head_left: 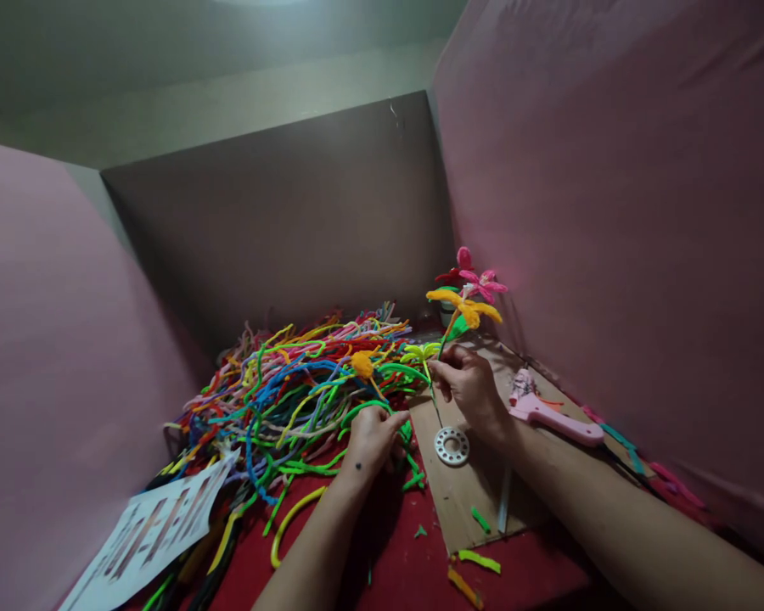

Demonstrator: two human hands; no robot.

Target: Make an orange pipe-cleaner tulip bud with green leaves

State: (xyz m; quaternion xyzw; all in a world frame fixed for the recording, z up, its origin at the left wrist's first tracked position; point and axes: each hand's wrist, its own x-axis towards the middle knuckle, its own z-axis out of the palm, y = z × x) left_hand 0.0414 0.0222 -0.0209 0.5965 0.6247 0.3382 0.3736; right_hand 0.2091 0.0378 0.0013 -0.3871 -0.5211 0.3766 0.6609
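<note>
My right hand point(471, 390) is closed, pinching the thin stem of an orange pipe-cleaner flower point(466, 307) that stands upright above it. A green leaf point(458, 327) sits just under the petals. Lower left, my left hand point(373, 441) has its fingers curled, with the thumb pointing right; what they hold is hidden. Just above that hand is an orange fuzzy bud point(362, 365), whose stem runs down toward the thumb. Green pipe cleaners point(413, 467) lie around the left fingers. Below the right hand, a white ring with holes point(452, 446) rests on a cardboard sheet point(442, 501).
A large heap of colourful pipe cleaners point(306, 373) covers the left and back. A pink glue gun point(557, 417) lies at right on the cardboard. Pink flowers point(484, 285) stand behind. A printed paper point(156, 535) lies front left; cut scraps point(479, 560) lie in front. Pink walls enclose both sides.
</note>
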